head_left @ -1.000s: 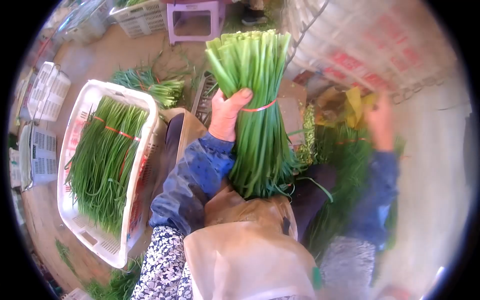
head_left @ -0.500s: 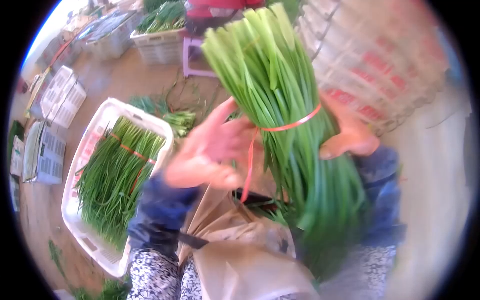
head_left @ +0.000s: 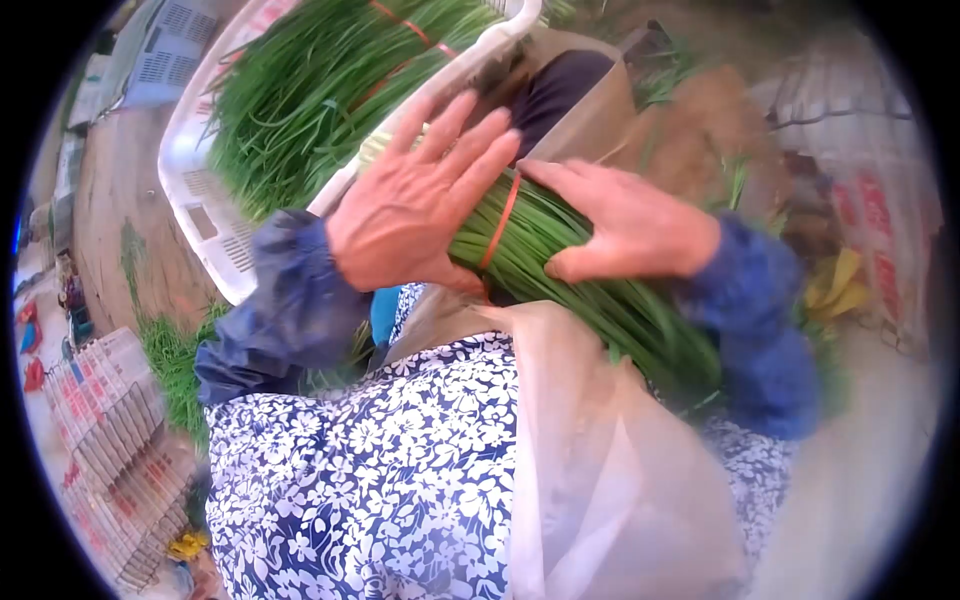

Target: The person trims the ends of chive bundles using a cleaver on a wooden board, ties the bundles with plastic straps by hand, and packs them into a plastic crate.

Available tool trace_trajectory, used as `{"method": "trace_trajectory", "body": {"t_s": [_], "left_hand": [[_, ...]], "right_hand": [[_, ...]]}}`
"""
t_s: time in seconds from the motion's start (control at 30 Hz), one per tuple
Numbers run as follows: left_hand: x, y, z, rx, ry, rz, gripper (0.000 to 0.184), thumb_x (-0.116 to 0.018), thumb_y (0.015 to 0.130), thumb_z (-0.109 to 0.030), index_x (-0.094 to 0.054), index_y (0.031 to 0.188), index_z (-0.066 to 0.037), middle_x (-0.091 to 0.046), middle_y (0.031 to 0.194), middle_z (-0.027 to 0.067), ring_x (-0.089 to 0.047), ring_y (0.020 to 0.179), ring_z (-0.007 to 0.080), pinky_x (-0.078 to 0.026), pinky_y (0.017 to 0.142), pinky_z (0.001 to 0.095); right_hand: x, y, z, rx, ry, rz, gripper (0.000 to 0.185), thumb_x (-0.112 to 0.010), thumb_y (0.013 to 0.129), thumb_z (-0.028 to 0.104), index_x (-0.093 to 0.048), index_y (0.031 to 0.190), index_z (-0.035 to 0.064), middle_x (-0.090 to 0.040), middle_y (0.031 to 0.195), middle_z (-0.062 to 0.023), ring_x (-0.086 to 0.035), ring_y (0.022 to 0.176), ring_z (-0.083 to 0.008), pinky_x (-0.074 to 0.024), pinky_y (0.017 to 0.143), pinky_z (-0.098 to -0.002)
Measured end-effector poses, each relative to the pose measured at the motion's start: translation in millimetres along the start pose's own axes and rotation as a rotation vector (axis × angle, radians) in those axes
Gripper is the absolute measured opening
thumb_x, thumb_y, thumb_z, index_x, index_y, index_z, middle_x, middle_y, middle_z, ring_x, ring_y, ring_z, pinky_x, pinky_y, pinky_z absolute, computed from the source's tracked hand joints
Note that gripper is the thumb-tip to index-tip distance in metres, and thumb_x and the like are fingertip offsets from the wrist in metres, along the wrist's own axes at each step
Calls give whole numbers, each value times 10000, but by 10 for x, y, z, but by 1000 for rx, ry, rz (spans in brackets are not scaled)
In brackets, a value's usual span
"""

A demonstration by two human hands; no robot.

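- Green bundle slants beside the near edge of the crate.
- Left hand spreads over it; right hand drapes across, grip unclear.
- Loose hold could let the band slip.

A slatted white plastic crate lies ahead and to the left of the person, with a red-banded bundle of long green leaves in it. To the right of the crate, a tied sheaf of slender green leaves lies slantwise across the lap, behind the upper edge of a smooth beige apron. Loose thin green leaves lie on the floor to the left. Beyond them, farther left, stand stacked white slatted crates with red lettering. A crumpled yellow sheet lies right of the sheaf.
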State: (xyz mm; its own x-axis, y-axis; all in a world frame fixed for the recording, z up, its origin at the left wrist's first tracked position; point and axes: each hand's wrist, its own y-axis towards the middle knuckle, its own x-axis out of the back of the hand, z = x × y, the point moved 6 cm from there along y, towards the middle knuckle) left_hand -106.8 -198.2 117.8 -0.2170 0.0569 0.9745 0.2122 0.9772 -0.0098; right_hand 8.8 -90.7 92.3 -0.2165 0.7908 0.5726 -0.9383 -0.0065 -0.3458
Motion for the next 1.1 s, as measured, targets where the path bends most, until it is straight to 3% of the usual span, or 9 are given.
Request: {"method": "trace_trajectory", "body": {"t_s": [0.4,0.5,0.57,0.7,0.8,0.87,0.97,1.03,1.1], "left_hand": [[-51,43,-58,47,-66,-3,1187,-854,508,-497,-312,1446,-11,-378,1436,233,-402,1293,435,-287,1084,574],[503,-358,122,-19,-222,-619,840,-796,683,-399,-450,1327,16,-521,1285,189,-490,1211,362,-367,1061,494],[341,-1034,378,377,-670,-1087,505,-677,796,-244,-533,1202,18,-580,1155,154,-552,1119,291,-440,991,400],[-978,-1611,412,1073,-1120,-375,556,-668,721,-139,-517,1234,14,-588,1121,126,-564,1085,234,-453,946,337],[-963,-1013,96,674,-1084,-305,903,-831,654,-251,-382,1396,1,-510,1311,130,-445,1265,286,-346,1074,395],[-739,-482,-83,547,-1550,-294,988,-880,622,-321,-371,1407,-3,-489,1355,127,-446,1270,279,-346,1076,392],[-361,55,290,139,-1373,-334,1024,-896,607,-335,-361,1414,-3,-494,1351,121,-453,1262,275,-355,1069,392],[-284,289,254,-36,-720,-629,971,-906,599,-230,-387,1388,-5,-525,1311,115,-493,1214,259,-396,1035,415],[-76,747,163,-23,-1513,-670,956,-892,578,-166,-392,1375,-1,-543,1284,117,-534,1161,244,-437,994,399]], "right_hand": [[-113,-263,-184,256,-60,-407,820,-747,686,410,-461,1329,-10,-502,1238,-213,-479,1148,-411,-409,984,-464],[-140,-289,-219,160,127,-378,878,-782,660,383,-433,1368,-3,-523,1235,-207,-508,1156,-393,-417,995,-439],[-165,-212,-316,91,266,-358,891,-791,654,354,-422,1384,2,-533,1236,-203,-521,1157,-371,-418,1001,-421],[-230,-273,-626,89,487,-397,906,-813,643,279,-408,1408,13,-541,1244,-179,-539,1162,-297,-414,1004,-364],[-265,-415,-528,125,532,-437,902,-817,639,261,-411,1407,14,-532,1247,-168,-536,1157,-292,-407,1005,-349],[-142,-610,-321,246,264,-565,908,-813,640,265,-404,1412,18,-529,1245,-172,-532,1151,-309,-399,1011,-357],[302,-750,-74,257,19,-792,961,-823,618,261,-371,1419,-16,-509,1262,-211,-526,1157,-357,-414,997,-383],[371,-944,184,254,-158,-924,1010,-841,598,272,-348,1419,-50,-484,1280,-246,-517,1169,-389,-416,1000,-404],[424,-1071,256,76,-174,-920,1080,-864,593,319,-308,1429,-78,-424,1347,-276,-457,1243,-413,-374,1048,-435]]}}
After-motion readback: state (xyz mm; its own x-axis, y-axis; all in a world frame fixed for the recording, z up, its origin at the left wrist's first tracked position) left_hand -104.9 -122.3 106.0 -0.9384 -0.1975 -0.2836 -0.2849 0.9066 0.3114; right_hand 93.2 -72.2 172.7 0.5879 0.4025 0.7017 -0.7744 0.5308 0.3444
